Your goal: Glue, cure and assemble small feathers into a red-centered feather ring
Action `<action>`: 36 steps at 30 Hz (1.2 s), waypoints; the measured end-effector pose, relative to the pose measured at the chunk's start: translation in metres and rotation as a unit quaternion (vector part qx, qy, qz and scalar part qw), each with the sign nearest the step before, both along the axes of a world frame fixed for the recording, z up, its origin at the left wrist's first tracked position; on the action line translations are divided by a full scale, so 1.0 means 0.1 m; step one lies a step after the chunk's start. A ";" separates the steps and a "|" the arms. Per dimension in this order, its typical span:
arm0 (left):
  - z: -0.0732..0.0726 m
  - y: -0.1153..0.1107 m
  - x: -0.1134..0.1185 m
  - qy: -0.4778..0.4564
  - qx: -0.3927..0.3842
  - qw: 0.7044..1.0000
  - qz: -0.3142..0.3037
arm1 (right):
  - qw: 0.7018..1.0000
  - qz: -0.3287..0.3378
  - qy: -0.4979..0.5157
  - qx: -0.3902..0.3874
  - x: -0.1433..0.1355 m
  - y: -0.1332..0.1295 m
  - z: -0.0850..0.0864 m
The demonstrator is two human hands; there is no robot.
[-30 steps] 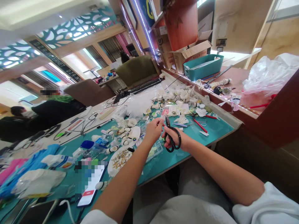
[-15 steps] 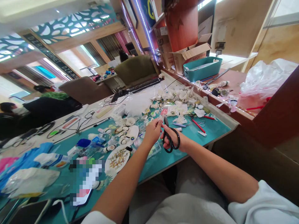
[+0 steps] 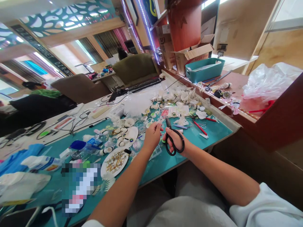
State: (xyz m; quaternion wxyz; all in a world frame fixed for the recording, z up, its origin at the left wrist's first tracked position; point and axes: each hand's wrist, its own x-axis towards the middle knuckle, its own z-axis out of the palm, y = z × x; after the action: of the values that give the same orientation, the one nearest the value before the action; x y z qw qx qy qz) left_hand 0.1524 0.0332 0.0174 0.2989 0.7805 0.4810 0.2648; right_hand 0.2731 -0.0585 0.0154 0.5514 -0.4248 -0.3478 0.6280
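Note:
My right hand [image 3: 174, 138] grips black-handled scissors [image 3: 168, 123], its fingers through and around the large loops, the blades pointing up and away from me. Close by on the left, my left hand [image 3: 152, 135] pinches a small whitish piece [image 3: 160, 120], perhaps a bit of feather; its exact kind is too small to make out. A narrow gap separates the two hands above the green mat [image 3: 208, 135]. Beyond them lie several shuttlecocks [image 3: 174, 114] and loose cut feathers [image 3: 181, 121]. More shuttlecocks rest on a white plate [image 3: 134, 134] left of my left hand.
A white dish of beads [image 3: 115, 162] sits beside my left forearm. Red-handled tools [image 3: 200, 127] lie to the right. A blue-capped container [image 3: 78, 145], a bottle [image 3: 42, 162] and cables [image 3: 80, 121] crowd the left. A teal basket [image 3: 204, 71] stands on the right-hand shelf.
My hands have drawn slightly apart; the left moved a little left, and the scissors turned slightly away from the small piece. The view has shifted slightly.

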 end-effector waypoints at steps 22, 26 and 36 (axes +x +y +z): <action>0.07 -0.25 -0.01 -0.011 0.039 0.999 0.007 | 0.994 0.090 0.011 -0.057 -0.02 -0.03 0.00; 0.08 -0.27 -0.02 -0.005 0.041 0.999 0.009 | 0.995 0.083 0.005 -0.049 -0.03 -0.04 0.01; 0.04 -0.22 0.00 0.031 0.046 0.998 0.014 | 0.993 0.076 0.018 -0.092 0.03 -0.01 0.10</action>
State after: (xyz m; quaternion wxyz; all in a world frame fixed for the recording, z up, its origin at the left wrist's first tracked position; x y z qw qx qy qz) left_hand 0.1523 0.0112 0.0210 0.2435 0.7947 0.4880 0.2665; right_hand 0.2756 -0.0600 0.0250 0.4673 -0.4346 -0.3095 0.7049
